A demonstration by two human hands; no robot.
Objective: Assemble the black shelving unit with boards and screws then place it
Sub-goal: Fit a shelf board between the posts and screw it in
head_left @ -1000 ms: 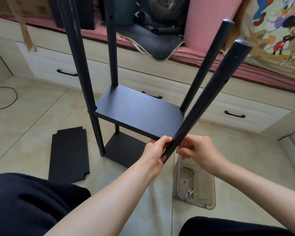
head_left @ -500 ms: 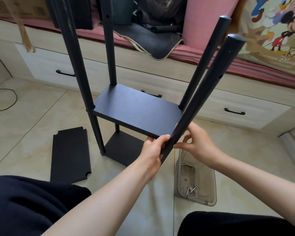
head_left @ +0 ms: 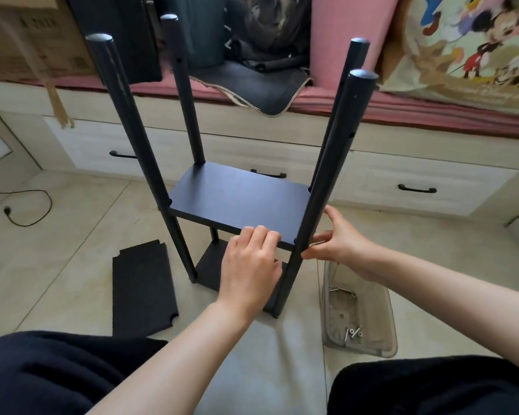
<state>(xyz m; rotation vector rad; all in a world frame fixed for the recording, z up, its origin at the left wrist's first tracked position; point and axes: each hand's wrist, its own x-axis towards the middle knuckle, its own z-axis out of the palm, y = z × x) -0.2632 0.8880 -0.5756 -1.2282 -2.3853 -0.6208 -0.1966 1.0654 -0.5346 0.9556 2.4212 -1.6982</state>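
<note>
The left hand is gripping the shelf board at its near edge; the right hand – fingers loosely spread – is touching the near-right pole – keep both aligned.

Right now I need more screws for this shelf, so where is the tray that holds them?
In the head view, the clear tray sits on the floor at lower right, just right of the shelf's near right post and below the right hand.
</note>
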